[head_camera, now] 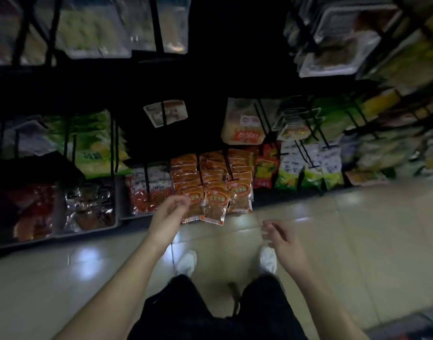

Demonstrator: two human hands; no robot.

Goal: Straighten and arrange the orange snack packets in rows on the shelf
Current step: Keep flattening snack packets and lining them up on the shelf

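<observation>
Left hand [172, 209] sat at front packets [210, 182], fingers curled; I could not confirm grip. Right hand [280, 238] hung loose, empty. Packets overhung shelf [267, 192] lip. Step judged: squaring front row; next needs overhang pushed back.

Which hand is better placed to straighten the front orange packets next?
Left. The left hand is at the front orange packets, which lean forward crookedly; the right hand hangs open over the floor, apart from them.

Dim aisle; glossy beige floor tiles [358, 241]; dark wire shelving [161, 133].
</observation>
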